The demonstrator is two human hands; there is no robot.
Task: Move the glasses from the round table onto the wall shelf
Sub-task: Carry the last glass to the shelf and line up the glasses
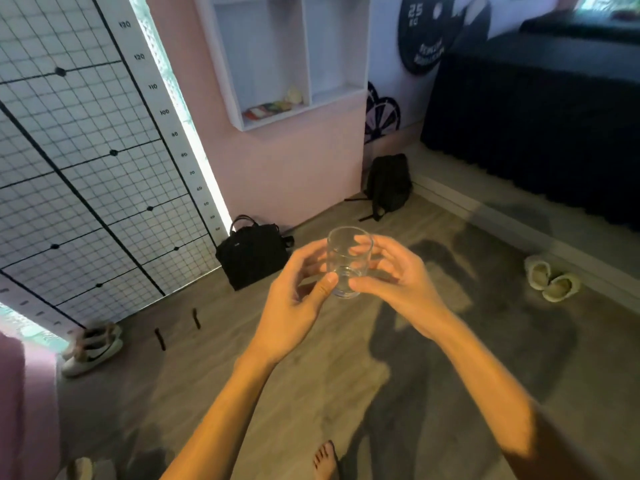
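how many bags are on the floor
2. A black handbag stands against the wire grid panel by the pink wall; a black backpack leans in the corner below the white wall shelf. Others may lie out of view.

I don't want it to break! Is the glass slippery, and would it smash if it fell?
The glass looks smooth and clear, so it is probably a bit slippery; both the left hand and the right hand hold it. It appears empty, so likely light. It is held above a hard-looking floor, so a drop could well crack it.
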